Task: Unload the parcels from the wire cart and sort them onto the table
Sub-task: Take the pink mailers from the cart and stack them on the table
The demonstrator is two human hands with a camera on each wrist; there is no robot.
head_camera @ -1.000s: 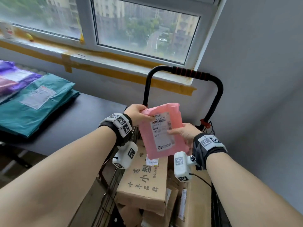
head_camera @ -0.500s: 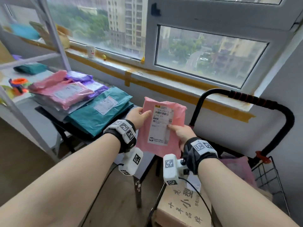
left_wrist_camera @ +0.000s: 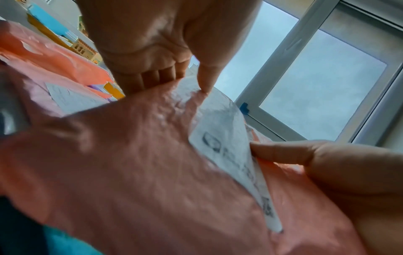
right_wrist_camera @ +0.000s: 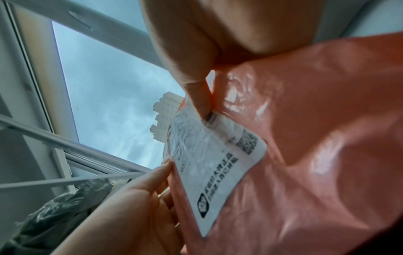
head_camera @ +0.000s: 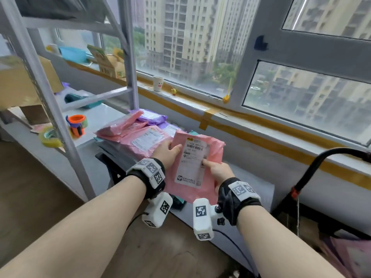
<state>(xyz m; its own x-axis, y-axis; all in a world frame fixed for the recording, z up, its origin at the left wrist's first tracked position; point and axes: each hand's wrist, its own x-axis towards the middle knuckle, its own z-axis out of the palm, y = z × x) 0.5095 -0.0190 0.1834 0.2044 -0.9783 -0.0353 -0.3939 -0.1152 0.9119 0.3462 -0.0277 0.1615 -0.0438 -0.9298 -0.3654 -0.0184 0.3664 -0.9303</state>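
Head view: both hands, left hand [head_camera: 167,154] and right hand [head_camera: 218,170], pinch a pink parcel [head_camera: 208,181] by its edges above stacked pink mailers [head_camera: 140,137] on the surface [head_camera: 102,155].

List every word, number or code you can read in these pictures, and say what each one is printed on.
"902A": top line of the white shipping label on the pink plastic mailer parcel.
"Q303": lower on the same label.
Barcode, square code, remaining top-line digits and logo line there: too small or blurred.
Label on the pink parcel stacked on the table: unreadable.
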